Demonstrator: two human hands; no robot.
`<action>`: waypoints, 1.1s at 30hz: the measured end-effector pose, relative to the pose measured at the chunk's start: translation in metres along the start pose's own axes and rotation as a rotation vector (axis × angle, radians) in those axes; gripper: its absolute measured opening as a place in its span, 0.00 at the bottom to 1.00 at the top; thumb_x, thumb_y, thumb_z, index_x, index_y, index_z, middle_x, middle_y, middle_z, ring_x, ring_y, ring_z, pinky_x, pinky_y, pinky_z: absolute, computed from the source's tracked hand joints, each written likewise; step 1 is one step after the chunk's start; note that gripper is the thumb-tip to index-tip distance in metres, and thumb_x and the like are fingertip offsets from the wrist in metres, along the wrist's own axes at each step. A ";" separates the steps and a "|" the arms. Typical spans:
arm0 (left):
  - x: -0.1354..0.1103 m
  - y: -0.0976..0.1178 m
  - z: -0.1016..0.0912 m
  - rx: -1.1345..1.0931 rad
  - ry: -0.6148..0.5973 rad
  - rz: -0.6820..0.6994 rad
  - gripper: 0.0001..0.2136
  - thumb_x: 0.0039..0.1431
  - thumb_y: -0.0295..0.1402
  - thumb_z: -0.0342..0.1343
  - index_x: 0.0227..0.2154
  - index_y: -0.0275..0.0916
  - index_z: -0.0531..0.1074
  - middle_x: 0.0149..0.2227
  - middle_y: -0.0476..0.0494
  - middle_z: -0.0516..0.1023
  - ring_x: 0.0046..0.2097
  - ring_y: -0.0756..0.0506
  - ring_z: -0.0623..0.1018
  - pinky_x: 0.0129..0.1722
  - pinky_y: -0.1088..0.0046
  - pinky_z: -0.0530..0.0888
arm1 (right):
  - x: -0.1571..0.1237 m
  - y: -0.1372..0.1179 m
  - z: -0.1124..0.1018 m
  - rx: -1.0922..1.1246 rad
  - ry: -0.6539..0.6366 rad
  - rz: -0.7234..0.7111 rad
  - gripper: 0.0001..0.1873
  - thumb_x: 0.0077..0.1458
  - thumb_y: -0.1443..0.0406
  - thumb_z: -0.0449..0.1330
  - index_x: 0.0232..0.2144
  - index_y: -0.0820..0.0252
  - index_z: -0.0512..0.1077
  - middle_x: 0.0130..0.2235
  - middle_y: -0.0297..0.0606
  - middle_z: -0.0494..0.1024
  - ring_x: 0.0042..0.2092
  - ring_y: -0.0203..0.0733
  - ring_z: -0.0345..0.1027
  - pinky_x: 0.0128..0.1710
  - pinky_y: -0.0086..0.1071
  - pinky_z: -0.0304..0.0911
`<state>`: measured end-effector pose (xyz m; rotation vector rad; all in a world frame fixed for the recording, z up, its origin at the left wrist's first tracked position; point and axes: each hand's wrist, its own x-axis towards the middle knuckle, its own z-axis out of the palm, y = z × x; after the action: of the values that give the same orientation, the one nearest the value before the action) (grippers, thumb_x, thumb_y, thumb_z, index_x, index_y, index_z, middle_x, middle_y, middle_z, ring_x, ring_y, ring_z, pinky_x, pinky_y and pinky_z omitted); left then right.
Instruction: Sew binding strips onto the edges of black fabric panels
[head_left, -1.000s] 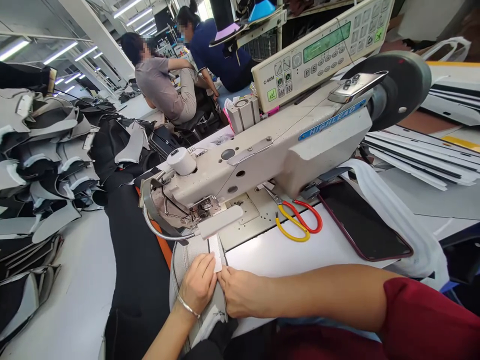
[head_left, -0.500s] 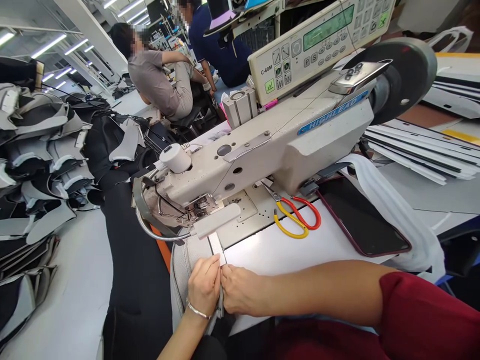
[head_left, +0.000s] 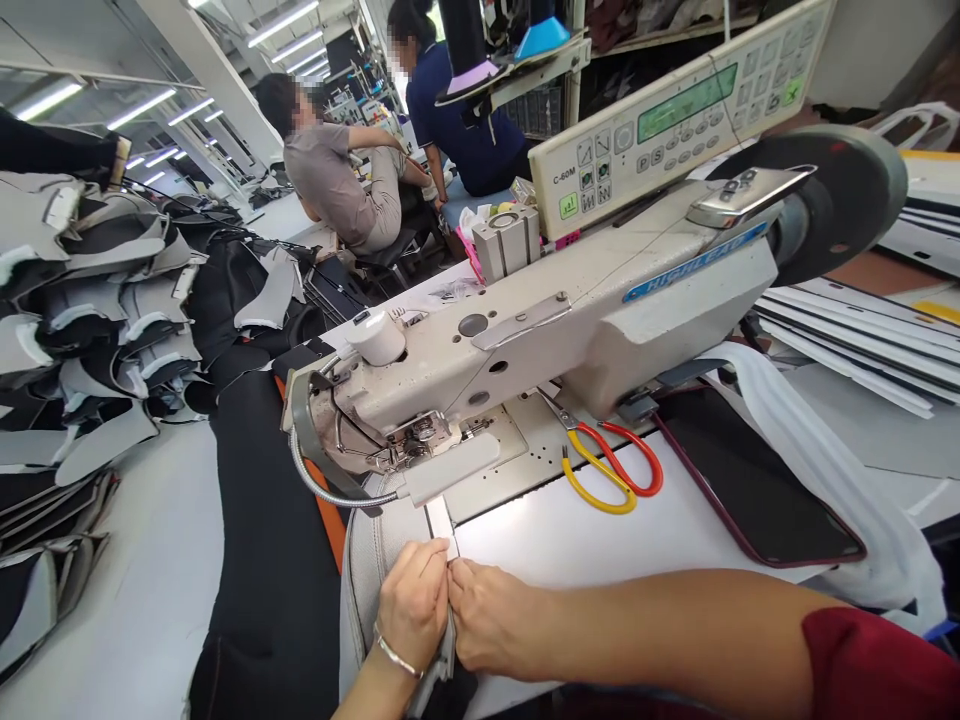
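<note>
A light grey fabric piece (head_left: 394, 525) lies on the table just in front of the sewing machine (head_left: 517, 320), with a white strip (head_left: 441, 518) along its right edge leading toward the needle area. My left hand (head_left: 412, 605), a bracelet at its wrist, rests on the fabric with its fingers closed at the strip. Right beside it, touching or nearly so, my right hand (head_left: 491, 615) pinches the same edge from the right. The fingertips hide exactly how fabric and strip meet.
Red and yellow scissors (head_left: 611, 465) lie on the machine bed's edge, near a dark phone (head_left: 757, 475) and a white band (head_left: 810, 440). Black fabric (head_left: 277, 540) covers the left side, beyond it stacked grey and black pieces (head_left: 112, 320). Two people sit behind the machine.
The head view has shifted, so the machine and table appear lower and further right. Both hands keep their closed hold at the strip, with little visible movement along it.
</note>
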<state>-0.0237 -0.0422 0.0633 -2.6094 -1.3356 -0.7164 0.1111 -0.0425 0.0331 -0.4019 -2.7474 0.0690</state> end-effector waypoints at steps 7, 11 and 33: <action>0.010 -0.013 0.004 0.026 -0.018 -0.008 0.11 0.53 0.20 0.43 0.27 0.35 0.70 0.25 0.45 0.74 0.29 0.50 0.72 0.30 0.76 0.73 | 0.009 0.015 0.005 0.001 0.004 0.021 0.06 0.45 0.71 0.56 0.19 0.65 0.68 0.23 0.43 0.69 0.28 0.41 0.60 0.23 0.33 0.55; 0.016 -0.025 0.007 0.078 -0.042 0.004 0.12 0.54 0.22 0.42 0.26 0.36 0.70 0.25 0.46 0.74 0.29 0.50 0.73 0.30 0.75 0.73 | 0.015 0.028 0.011 -0.006 0.018 0.045 0.06 0.46 0.72 0.54 0.20 0.65 0.68 0.25 0.44 0.69 0.29 0.41 0.60 0.22 0.32 0.55; 0.017 -0.051 0.035 0.354 -0.142 -0.226 0.13 0.50 0.26 0.45 0.19 0.39 0.73 0.24 0.43 0.76 0.26 0.46 0.74 0.24 0.73 0.70 | 0.018 0.066 0.017 0.048 0.098 0.052 0.11 0.52 0.73 0.50 0.20 0.65 0.67 0.27 0.37 0.68 0.32 0.37 0.60 0.34 0.30 0.59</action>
<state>-0.0432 0.0120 0.0355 -2.2876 -1.6446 -0.2859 0.1062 0.0261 0.0166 -0.4512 -2.6344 0.1244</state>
